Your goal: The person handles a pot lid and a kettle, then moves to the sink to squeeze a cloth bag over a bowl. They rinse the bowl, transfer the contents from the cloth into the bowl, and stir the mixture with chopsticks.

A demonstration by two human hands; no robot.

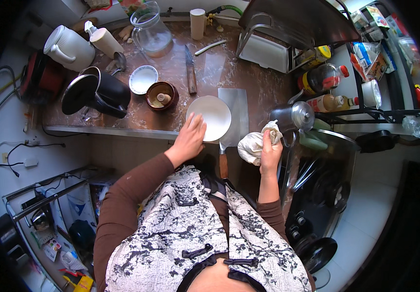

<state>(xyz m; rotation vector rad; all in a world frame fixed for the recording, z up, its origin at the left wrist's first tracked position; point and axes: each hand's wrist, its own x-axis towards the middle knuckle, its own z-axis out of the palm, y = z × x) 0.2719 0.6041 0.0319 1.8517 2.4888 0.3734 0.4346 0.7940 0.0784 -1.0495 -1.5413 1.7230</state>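
My left hand (190, 138) rests with its fingers extended on the near left rim of a white round plate or shallow bowl (213, 116). A crumpled off-white cloth (252, 146) is gripped in my right hand (271, 151), near the counter's front edge. Between the hands, a broad cleaver (236, 116) lies partly beside the white dish, its wooden handle (224, 166) reaching past the counter edge towards me. Left of the dish are a brown pot (162, 95) with a wooden pestle-like piece inside and a small patterned dish (143, 79). A knife with a wooden handle (191, 82) lies behind.
A metal kettle (295, 116) stands right of the cloth, near a stove (319, 189). Leftwards are a black lidded pitcher (111, 93), a ladle (120, 61) and a white jug (69, 47). A glass pitcher (153, 36) and a metal rack (264, 47) stand at the back.
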